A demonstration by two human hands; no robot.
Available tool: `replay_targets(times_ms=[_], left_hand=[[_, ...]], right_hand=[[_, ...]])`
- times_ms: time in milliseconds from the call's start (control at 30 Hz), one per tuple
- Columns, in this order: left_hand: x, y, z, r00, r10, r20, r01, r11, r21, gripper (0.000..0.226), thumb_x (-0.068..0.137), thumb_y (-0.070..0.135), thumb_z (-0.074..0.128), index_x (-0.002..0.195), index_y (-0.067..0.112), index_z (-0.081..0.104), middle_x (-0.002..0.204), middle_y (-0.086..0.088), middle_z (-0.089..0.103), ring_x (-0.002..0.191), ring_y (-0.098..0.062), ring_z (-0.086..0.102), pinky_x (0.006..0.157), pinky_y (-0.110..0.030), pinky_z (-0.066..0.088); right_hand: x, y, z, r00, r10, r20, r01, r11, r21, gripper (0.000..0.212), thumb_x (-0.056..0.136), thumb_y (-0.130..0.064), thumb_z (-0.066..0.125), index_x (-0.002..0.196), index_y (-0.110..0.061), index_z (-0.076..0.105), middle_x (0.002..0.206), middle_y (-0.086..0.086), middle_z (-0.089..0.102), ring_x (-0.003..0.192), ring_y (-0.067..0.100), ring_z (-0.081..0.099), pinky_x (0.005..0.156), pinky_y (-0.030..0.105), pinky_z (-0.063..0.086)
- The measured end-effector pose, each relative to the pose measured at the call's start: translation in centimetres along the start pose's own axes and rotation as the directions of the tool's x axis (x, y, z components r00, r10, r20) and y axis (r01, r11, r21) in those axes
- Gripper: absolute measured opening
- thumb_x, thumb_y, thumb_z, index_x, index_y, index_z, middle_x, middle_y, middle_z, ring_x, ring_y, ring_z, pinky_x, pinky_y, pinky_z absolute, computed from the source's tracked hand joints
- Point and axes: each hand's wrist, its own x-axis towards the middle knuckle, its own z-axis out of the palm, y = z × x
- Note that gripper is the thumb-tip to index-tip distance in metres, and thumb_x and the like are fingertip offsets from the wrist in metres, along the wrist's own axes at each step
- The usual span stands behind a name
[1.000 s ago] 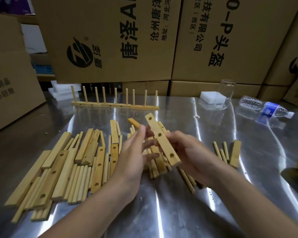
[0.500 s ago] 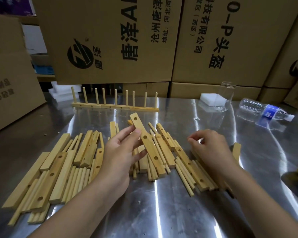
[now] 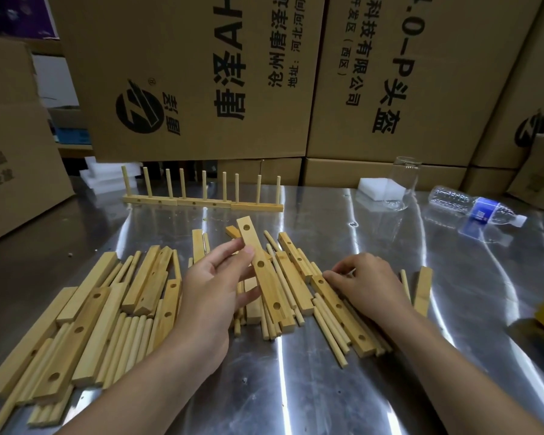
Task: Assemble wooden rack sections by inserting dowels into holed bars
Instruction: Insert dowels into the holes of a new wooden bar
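Stacked cardboard boxes (image 3: 186, 73) wall off the back of the steel table (image 3: 327, 397). Printed sideways on them I read "唐泽", "头盔" and "科技有限公司", beside a round black logo (image 3: 140, 108).

On my feed the left hand (image 3: 214, 293) pinches a holed bar (image 3: 261, 271) between thumb and fingers, with its far end tilted up and its near end down on the middle pile. The right hand (image 3: 365, 284) is curled over a second holed bar (image 3: 330, 293) among loose dowels (image 3: 328, 337), fingertips touching. I cannot tell whether it grips anything.

One finished rack section (image 3: 201, 203) stands upright near the boxes. At left lies a heap of bars and dowels (image 3: 85, 324). Far right sit a foam block (image 3: 374, 186), a glass (image 3: 402, 183) and a water bottle (image 3: 471, 205) on its side, its blue label unreadable.
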Motion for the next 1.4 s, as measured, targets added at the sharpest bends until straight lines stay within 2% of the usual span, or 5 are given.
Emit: replay_targets(times_ms=[433,633,900,1100,1400], left_hand=[[-0.4,-0.1,0.4,0.998,0.030,0.062,-0.030,1.000,0.005,0.025,0.102,0.022,0.068,0.126,0.027,0.068,0.106,-0.001,0.082,0.099,-0.017,0.079,0.071,-0.029,0.065],[-0.4,0.1,0.4,0.996,0.023,0.087,-0.022,1.000,-0.007,0.025,0.102,0.024,0.068,0.127,0.029,0.067,0.108,-0.002,0.082,0.101,-0.017,0.079,0.080,-0.038,0.063],[-0.6,0.3,0.6,0.981,-0.013,0.192,0.010,1.000,0.019,0.020,0.102,0.032,0.067,0.115,0.036,0.081,0.108,-0.003,0.079,0.103,-0.017,0.075,0.084,-0.038,0.061],[-0.5,0.4,0.4,0.963,-0.109,0.248,0.127,0.990,-0.058,0.026,0.107,0.031,0.059,0.123,0.025,0.079,0.077,-0.003,0.063,0.068,-0.013,0.061,0.051,-0.026,0.048],[-0.4,0.6,0.2,0.935,-0.121,0.332,0.148,0.987,-0.056,0.031,0.110,0.027,0.051,0.131,0.023,0.073,0.100,-0.003,0.067,0.060,-0.008,0.049,0.042,-0.019,0.035]], right_hand=[[-0.4,-0.7,-0.3,0.997,0.027,-0.078,-0.034,0.995,-0.091,0.020,0.091,-0.048,0.074,0.076,-0.036,0.077,0.067,-0.021,0.067,0.069,-0.002,0.063,0.073,0.033,0.060],[-1.2,-2.8,-1.4,0.978,0.040,-0.203,0.025,0.952,0.306,0.009,0.097,-0.036,0.069,0.088,-0.035,0.069,0.079,-0.017,0.068,0.079,-0.003,0.065,0.061,0.016,0.045],[-4.6,-7.6,-2.9,0.933,-0.284,-0.221,0.359,0.777,0.518,0.017,0.103,-0.017,0.059,0.103,-0.035,0.057,0.079,-0.001,0.060,0.063,0.017,0.055,0.051,0.029,0.044],[-5.7,-8.6,-2.9,0.878,-0.409,-0.247,0.478,0.740,0.474,0.016,0.102,-0.023,0.055,0.114,-0.032,0.060,0.078,-0.004,0.058,0.063,0.019,0.056,0.052,0.022,0.040],[-5.8,-8.5,-2.9,0.862,-0.441,-0.251,0.508,0.742,0.437,0.014,0.103,-0.028,0.052,0.113,-0.036,0.057,0.076,-0.004,0.057,0.061,0.021,0.055,0.050,0.038,0.043]])
